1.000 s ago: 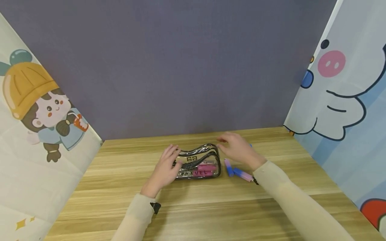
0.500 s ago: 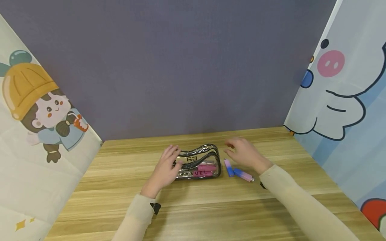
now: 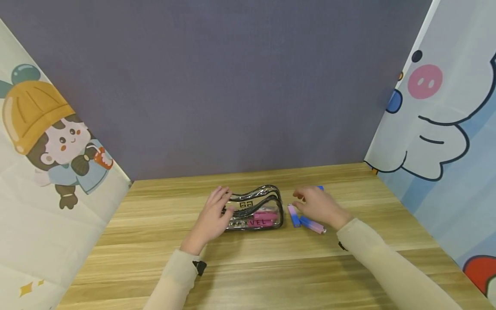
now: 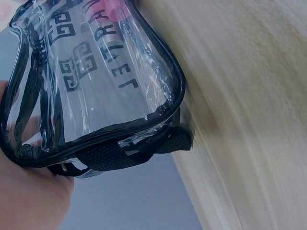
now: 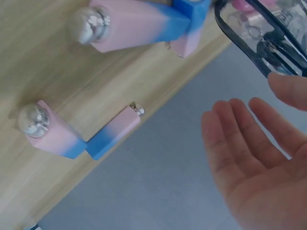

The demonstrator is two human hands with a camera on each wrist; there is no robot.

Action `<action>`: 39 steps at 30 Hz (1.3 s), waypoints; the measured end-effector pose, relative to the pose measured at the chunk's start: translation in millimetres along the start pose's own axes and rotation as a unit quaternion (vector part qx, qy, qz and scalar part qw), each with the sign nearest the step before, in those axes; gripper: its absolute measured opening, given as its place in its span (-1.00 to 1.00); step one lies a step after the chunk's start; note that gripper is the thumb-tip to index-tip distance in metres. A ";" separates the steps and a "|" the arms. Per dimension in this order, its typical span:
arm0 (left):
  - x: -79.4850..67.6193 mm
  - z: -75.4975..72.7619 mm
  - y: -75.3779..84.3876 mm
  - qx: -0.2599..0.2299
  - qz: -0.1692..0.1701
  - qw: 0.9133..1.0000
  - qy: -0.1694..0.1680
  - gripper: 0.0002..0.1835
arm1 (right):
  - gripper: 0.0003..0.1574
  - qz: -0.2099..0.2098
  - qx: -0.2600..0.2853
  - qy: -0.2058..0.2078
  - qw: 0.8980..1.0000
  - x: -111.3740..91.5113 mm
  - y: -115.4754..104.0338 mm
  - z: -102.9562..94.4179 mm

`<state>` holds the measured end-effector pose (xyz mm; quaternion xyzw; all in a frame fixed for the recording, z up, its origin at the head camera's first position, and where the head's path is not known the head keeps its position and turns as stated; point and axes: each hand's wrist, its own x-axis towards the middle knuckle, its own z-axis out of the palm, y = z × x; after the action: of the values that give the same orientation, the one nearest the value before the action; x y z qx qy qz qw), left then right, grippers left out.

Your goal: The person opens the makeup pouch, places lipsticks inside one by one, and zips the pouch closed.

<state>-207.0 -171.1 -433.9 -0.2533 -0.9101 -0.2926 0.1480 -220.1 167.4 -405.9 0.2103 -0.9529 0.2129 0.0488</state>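
My left hand [image 3: 211, 215] holds the left end of a clear pouch [image 3: 253, 211] with black piping and lettering. Fingers show through its plastic in the left wrist view, beside a black strap [image 4: 115, 155]. Pink items [image 3: 265, 215] lie inside the pouch. To the pouch's right, my right hand [image 3: 319, 206] hovers with bent fingers and holds nothing; its palm faces the right wrist camera. Just below it are two pink-to-blue square tubes [image 3: 293, 215] with shiny round tips. More such tubes [image 5: 112, 132] appear in the right wrist view.
A wood-grain table [image 3: 252, 275] carries everything. Behind it rises a grey panel [image 3: 232, 86], with cartoon-printed sheets [image 3: 438, 129] at both sides. A blue end of another tube [image 3: 320, 188] peeks out behind the right hand.
My right hand has drawn back from the pouch's right end, moving right and nearer to me, over the tubes. The left hand and the pouch have stayed put.
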 end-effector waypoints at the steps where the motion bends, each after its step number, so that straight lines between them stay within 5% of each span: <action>1: -0.2 -0.1 0.2 -0.001 0.000 1.000 0.000 -0.42 | -0.63 0.003 -0.003 -0.005 1.000 -0.5 0.7 1.3; 15: -0.9 -1.2 3.1 -0.002 -0.008 1.000 -0.015 -0.42 | -0.65 0.020 -0.048 -0.057 0.997 -7.9 13.3 12.7; 28: -0.5 -1.4 3.1 -0.002 -0.005 1.000 -0.005 -0.42 | -0.57 0.089 -0.004 -0.117 0.989 -23.0 21.5 19.7; 39: -0.6 -1.3 1.8 -0.004 -0.009 1.000 -0.009 -0.42 | -0.75 0.072 -0.043 -0.114 0.990 -24.4 24.1 27.5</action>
<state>-205.4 -170.9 -432.2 -0.2482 -0.9126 -0.2949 0.1361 -208.2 184.7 -444.4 0.1617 -0.9732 0.1493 -0.0672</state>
